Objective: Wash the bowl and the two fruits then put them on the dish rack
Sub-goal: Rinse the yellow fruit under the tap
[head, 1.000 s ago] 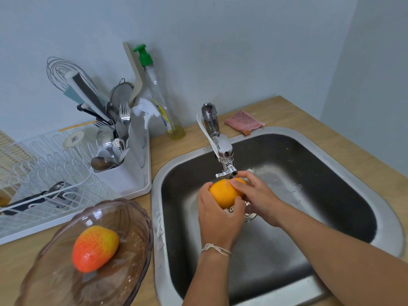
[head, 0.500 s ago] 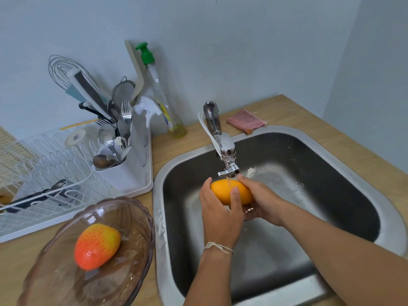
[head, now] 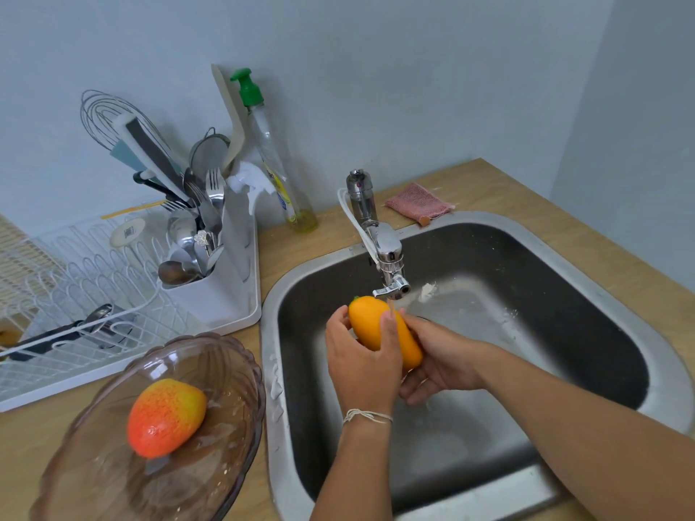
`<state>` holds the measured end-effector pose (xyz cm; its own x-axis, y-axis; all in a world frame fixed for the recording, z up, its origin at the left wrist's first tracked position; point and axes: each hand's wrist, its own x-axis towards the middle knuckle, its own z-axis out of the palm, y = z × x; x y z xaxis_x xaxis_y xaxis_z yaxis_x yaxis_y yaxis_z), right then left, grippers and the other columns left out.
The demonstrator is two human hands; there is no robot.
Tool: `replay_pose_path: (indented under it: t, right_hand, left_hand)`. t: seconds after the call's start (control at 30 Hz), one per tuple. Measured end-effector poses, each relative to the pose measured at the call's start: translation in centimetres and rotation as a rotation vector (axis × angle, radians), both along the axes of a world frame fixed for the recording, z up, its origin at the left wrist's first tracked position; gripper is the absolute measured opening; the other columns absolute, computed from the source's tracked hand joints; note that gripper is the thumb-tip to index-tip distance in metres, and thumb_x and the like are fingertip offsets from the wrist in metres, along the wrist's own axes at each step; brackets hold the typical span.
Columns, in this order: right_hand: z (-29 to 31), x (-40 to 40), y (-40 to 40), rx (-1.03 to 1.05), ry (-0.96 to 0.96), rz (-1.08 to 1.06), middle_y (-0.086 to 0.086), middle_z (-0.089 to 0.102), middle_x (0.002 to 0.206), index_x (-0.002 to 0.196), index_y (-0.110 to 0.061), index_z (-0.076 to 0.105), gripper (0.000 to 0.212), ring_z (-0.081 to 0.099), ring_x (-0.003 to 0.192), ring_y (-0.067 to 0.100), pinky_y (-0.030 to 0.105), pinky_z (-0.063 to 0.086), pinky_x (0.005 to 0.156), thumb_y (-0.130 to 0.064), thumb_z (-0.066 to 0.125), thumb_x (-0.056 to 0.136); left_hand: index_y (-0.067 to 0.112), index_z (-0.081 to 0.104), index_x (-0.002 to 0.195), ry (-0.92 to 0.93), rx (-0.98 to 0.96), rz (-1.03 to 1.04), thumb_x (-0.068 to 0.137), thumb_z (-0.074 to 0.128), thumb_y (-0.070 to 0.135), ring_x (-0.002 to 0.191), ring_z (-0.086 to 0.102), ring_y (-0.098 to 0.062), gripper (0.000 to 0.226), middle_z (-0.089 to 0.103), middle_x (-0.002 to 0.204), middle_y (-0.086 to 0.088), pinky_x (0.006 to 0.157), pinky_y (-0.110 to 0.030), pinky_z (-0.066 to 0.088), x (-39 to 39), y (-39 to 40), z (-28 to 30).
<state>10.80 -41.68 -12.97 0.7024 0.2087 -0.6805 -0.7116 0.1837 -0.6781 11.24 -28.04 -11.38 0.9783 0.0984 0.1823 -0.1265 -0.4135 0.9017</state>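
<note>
Head view: both hands, left hand [head: 363, 364] and right hand [head: 438, 361], grip one orange mango [head: 380, 332] mid-frame under the faucet [head: 387, 265], inside the sink [head: 586, 253] rim. One red-yellow mango [head: 165, 417] lies in one glass bowl [head: 225, 370] at lower left, just beside the dish rack [head: 240, 317] edge.

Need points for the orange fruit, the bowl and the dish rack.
orange fruit [head: 370, 325]: head view, bare skin between the hands.
bowl [head: 240, 355]: head view, far rim.
dish rack [head: 240, 317]: head view, white tray edge near the sink.
</note>
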Motion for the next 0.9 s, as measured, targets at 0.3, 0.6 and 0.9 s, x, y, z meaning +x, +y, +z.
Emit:
replay_pose_path:
  t: [0.3, 0.6, 0.9]
  right_hand:
    - [0.5, 0.6, 0.1, -0.02, -0.317, -0.407, 0.019, 0.056, 0.133, 0.111, -0.028, 0.071, 0.018, 0.063, 0.112, 0.037, 0.044, 0.058, 0.081, -0.023, 0.066, 0.094]
    - [1.7, -0.9, 1.0, -0.445, -0.627, -0.317, 0.0, 0.061, 0.123, 0.103, -0.036, 0.068, 0.02, 0.06, 0.106, 0.021, 0.032, 0.052, 0.08, -0.019, 0.067, 0.093]
    - [3.4, -2.1, 2.9, 0.215, -0.339, -0.569, 0.024, 0.068, 0.122, 0.124, -0.003, 0.061, 0.031, 0.068, 0.11, 0.036, 0.046, 0.053, 0.095, -0.023, 0.051, 0.103]
  left_hand:
    - [0.029, 0.032, 0.145, 0.102, 0.14, -0.09, 0.068, 0.076, 0.03, 0.113, 0.058, -0.023, 0.088, 0.054, 0.131, -0.001, 0.094, -0.037, 0.052, -0.2, 0.0, 0.3]
    - [0.013, 0.045, 0.137, 0.002, 0.645, -0.248, 0.077, 0.08, 0.037, 0.114, 0.054, -0.028, 0.073, 0.051, 0.126, -0.008, 0.098, -0.035, 0.045, -1.6, 1.2, 1.0]
    - [0.013, 0.044, 0.141, -0.199, 1.004, -0.048, 0.08, 0.073, 0.05, 0.106, 0.059, -0.027, 0.077, 0.055, 0.123, -0.008, 0.088, -0.036, 0.049, -3.2, 10.0, 11.1]
